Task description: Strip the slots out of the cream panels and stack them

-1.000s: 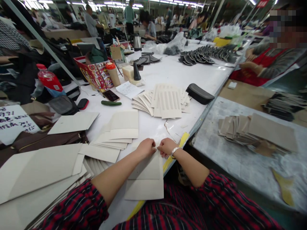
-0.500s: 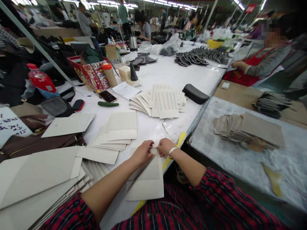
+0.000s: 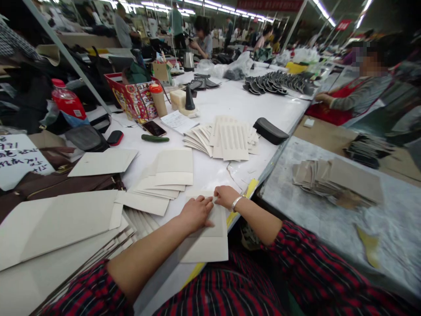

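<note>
White worktable [image 3: 217,98] bears a pale card panel [image 3: 210,251] at its near, yellow-taped edge, long axis running away from the person. It looks light, thin and fairly stiff, its corners liable to crease; opposite side edges would suit a hold. The left hand [image 3: 196,215] lies loosely spread on it; the right hand [image 3: 226,196] curls narrowly at its far right corner, any grip unclear. Farther off sit ribbed cards [image 3: 234,142].

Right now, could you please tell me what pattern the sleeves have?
Red and dark plaid with thin pale lines on both sleeves, clearest in the head view.
</note>
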`<action>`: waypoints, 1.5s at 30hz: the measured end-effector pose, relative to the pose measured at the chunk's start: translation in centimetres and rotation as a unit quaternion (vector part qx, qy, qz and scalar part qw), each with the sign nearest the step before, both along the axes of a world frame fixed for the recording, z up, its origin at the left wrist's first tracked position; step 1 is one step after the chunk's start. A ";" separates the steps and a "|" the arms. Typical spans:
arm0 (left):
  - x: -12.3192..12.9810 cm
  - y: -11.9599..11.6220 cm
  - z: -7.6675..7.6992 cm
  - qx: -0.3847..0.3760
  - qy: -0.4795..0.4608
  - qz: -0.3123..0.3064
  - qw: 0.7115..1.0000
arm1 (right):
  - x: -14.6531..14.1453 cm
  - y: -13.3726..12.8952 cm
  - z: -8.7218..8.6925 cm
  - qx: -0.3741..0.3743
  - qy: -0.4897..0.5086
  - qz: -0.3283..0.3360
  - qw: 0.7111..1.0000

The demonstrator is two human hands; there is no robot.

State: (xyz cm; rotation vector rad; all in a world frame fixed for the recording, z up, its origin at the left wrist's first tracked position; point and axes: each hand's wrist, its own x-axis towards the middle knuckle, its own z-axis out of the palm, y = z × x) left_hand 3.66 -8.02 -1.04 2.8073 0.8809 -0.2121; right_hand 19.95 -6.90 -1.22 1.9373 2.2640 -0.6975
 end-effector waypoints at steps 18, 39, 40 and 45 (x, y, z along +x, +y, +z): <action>-1.0 -1.2 -1.0 -0.024 -0.022 0.035 0.999 | -2.2 -18.3 1.1 -0.066 0.251 0.070 0.963; 0.8 1.7 -1.1 -0.069 -0.156 0.214 0.962 | 6.4 -7.2 -1.1 0.037 0.189 -0.216 0.957; 1.0 2.1 -1.0 -0.081 -0.145 0.217 0.962 | 4.1 -5.5 -0.7 -0.012 0.213 -0.198 0.957; 1.3 3.3 -1.1 -0.117 -0.118 0.223 0.960 | -0.7 -0.1 -1.3 -0.153 0.208 -0.198 0.946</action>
